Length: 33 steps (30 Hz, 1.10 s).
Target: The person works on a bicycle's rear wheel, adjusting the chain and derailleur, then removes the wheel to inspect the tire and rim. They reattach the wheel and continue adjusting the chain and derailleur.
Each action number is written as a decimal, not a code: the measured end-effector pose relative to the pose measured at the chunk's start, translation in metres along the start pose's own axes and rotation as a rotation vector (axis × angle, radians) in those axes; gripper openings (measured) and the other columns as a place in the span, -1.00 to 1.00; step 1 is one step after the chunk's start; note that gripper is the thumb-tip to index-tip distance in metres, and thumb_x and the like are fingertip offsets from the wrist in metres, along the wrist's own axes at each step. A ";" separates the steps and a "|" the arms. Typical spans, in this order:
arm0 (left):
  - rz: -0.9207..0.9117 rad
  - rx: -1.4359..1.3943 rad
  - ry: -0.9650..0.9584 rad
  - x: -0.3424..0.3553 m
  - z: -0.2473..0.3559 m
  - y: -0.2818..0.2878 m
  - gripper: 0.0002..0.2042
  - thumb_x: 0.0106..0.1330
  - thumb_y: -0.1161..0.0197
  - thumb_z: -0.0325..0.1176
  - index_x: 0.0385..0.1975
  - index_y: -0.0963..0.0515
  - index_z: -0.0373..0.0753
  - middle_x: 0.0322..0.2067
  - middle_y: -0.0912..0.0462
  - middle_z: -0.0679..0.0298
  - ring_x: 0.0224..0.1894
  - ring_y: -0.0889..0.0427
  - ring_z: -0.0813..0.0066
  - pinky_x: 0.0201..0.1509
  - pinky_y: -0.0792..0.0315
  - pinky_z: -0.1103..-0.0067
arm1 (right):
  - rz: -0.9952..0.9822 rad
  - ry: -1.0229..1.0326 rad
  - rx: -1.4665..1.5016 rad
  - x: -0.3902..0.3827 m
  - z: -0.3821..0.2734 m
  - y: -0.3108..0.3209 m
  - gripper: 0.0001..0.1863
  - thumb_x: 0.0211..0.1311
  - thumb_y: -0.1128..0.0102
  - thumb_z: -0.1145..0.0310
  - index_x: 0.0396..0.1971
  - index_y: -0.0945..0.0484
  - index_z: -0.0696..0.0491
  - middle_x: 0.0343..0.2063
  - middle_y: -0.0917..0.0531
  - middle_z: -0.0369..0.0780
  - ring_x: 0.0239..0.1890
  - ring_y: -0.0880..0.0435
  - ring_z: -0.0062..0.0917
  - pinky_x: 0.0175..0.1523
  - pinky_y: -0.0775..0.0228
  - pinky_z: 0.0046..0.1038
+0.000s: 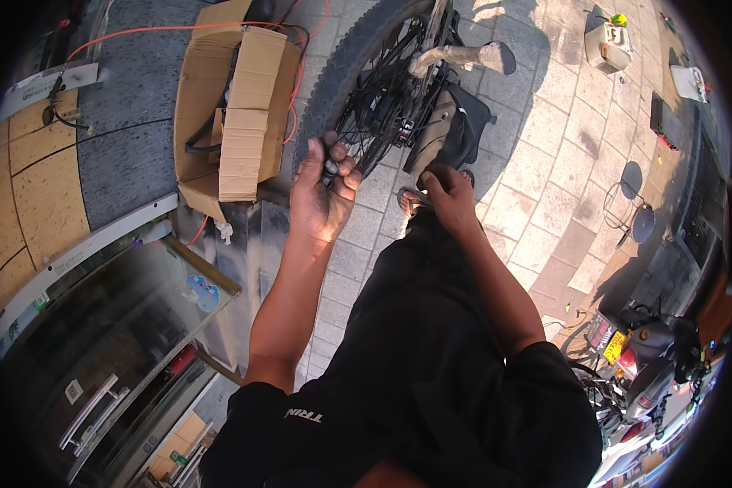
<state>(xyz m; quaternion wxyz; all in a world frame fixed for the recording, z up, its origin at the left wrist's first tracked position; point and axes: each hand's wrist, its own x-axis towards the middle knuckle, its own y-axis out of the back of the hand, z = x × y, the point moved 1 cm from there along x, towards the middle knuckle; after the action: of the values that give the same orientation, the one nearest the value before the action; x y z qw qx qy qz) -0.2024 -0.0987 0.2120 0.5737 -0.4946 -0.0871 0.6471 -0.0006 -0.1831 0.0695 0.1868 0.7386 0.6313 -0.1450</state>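
My left hand (325,189) is palm up with its fingers curled over a few small grey pieces (331,168), too small to name. It is in front of the knobby bicycle tyre (321,93), and the spokes and hub of the wheel show just beyond the fingers. My right hand (450,193) hangs lower right of the wheel, its fingers bent together and pointing away from me. Whether it pinches anything is hidden. Past it, a dark and tan bag-like thing (443,134) lies on the paving beside the bicycle.
On the left stands an open cardboard box (244,130) with an orange cord (154,30) running over it. A glass-fronted cabinet (98,325) is at lower left. Far right are a square container (608,47), a round-seated stool (644,222) and parked motorbikes (651,358).
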 end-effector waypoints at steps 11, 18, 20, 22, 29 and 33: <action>-0.135 -0.104 0.181 -0.009 -0.072 0.005 -0.73 0.51 -0.12 -0.03 -0.03 -0.72 0.11 0.32 -0.51 0.18 0.26 -0.51 0.10 0.50 -0.24 0.01 | -0.132 0.392 -0.179 -0.015 -0.111 0.038 -0.71 0.29 -0.33 0.41 -0.01 -0.62 0.11 -0.32 -0.64 -0.15 -0.39 -0.68 -0.43 -0.27 -0.52 -0.42; -0.326 -0.354 0.331 0.009 -0.075 0.006 -0.43 0.49 -0.08 0.11 0.23 -0.54 -0.26 0.36 -0.43 0.03 0.31 -0.49 0.07 0.33 -0.42 0.30 | -0.215 0.496 -0.299 -0.013 -0.115 0.040 -0.62 0.24 -0.36 0.40 0.06 -0.60 0.07 -0.26 -0.62 -0.14 -0.28 -0.71 -0.24 -0.20 -0.57 -0.29; -0.282 -0.314 0.355 0.011 -0.073 0.004 -0.41 0.50 -0.07 0.12 0.25 -0.52 -0.28 0.35 -0.44 0.04 0.28 -0.51 0.14 0.32 -0.43 0.34 | -0.189 0.581 -0.374 -0.009 -0.125 0.037 -0.60 0.22 -0.39 0.38 0.06 -0.60 0.07 -0.27 -0.62 -0.14 -0.28 -0.70 -0.20 -0.20 -0.58 -0.27; -0.092 -0.114 0.334 0.008 -0.070 -0.008 -0.40 0.51 -0.05 0.12 0.27 -0.49 -0.30 0.33 -0.46 0.05 0.26 -0.53 0.21 0.31 -0.44 0.36 | -0.150 0.611 -0.441 -0.008 -0.127 0.031 -0.60 0.21 -0.41 0.36 0.05 -0.60 0.06 -0.27 -0.62 -0.14 -0.27 -0.70 -0.17 -0.21 -0.58 -0.25; -0.072 -0.167 0.523 0.020 -0.055 0.018 -0.40 0.54 -0.03 0.10 0.28 -0.44 -0.34 0.30 -0.50 0.05 0.23 -0.54 0.19 0.41 -0.40 0.30 | -0.041 0.432 -0.287 -0.018 -0.134 0.009 -0.68 0.28 -0.32 0.34 -0.01 -0.64 0.12 -0.24 -0.64 -0.13 -0.26 -0.73 -0.25 -0.14 -0.56 -0.33; -0.123 -0.178 0.552 0.022 -0.047 0.018 -0.40 0.55 -0.02 0.08 0.27 -0.44 -0.37 0.26 -0.51 0.01 0.24 -0.55 0.13 0.51 -0.30 0.23 | 0.087 0.157 0.094 -0.023 -0.121 0.008 -0.71 0.33 -0.24 0.37 -0.01 -0.63 0.16 -0.26 -0.71 -0.10 -0.28 -0.73 -0.37 -0.10 -0.54 -0.39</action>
<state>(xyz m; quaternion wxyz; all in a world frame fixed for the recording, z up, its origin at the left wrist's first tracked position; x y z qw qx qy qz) -0.1766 -0.1079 0.1649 0.5680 -0.6942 -0.0139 0.4420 0.0011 -0.1487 0.1875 0.1080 0.7824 0.6037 -0.1081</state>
